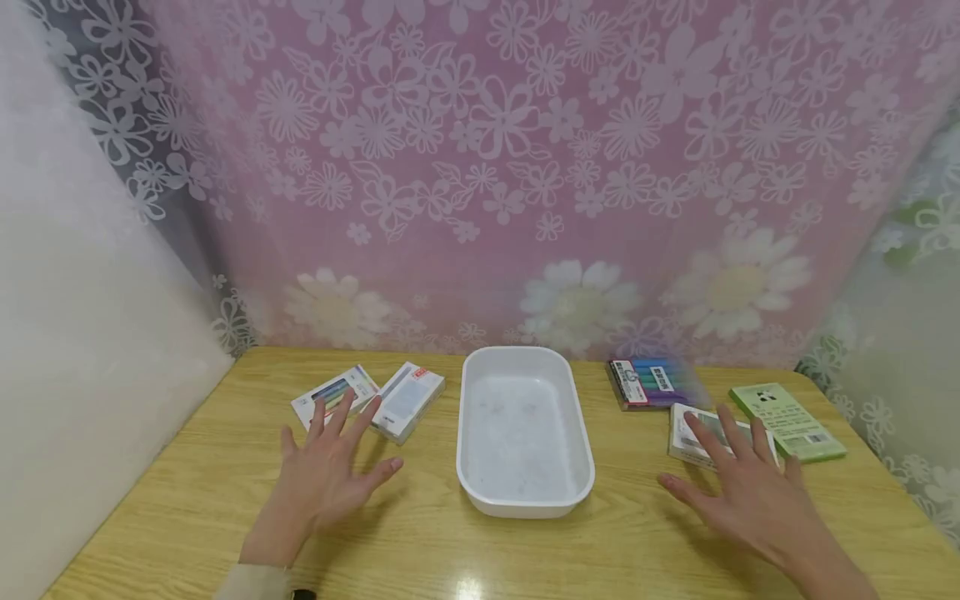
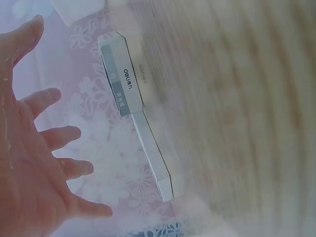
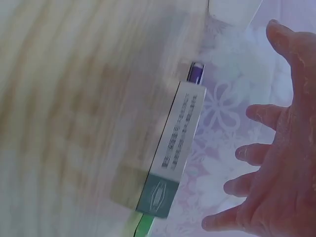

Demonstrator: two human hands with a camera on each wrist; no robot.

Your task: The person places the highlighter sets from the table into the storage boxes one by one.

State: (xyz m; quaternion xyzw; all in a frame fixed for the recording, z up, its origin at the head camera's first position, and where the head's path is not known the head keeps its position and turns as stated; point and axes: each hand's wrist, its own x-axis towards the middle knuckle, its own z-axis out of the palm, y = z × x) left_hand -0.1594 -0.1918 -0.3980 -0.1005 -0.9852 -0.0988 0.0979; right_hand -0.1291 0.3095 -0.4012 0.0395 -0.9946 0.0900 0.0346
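My left hand (image 1: 324,471) hovers with spread fingers over the table's left side, holding nothing. Just beyond its fingertips lie a flat white pack with coloured stripes (image 1: 337,393) and a white deli box (image 1: 411,398); the box's end (image 2: 129,79) shows in the left wrist view. On the right, my right hand (image 1: 753,492) is spread above a white and grey box (image 1: 686,433), covering part of it. That box (image 3: 175,133) stands apart from the fingers in the right wrist view. Behind it is a clear pack of coloured pens (image 1: 652,383), and a green packet (image 1: 795,425) lies to its right.
Between the hands sits a white rectangular tub (image 1: 525,510) with nothing in it. The wooden table (image 1: 420,550) ends at the back against a pink flowered curtain (image 1: 480,208). Pale curtain also hangs along both sides.
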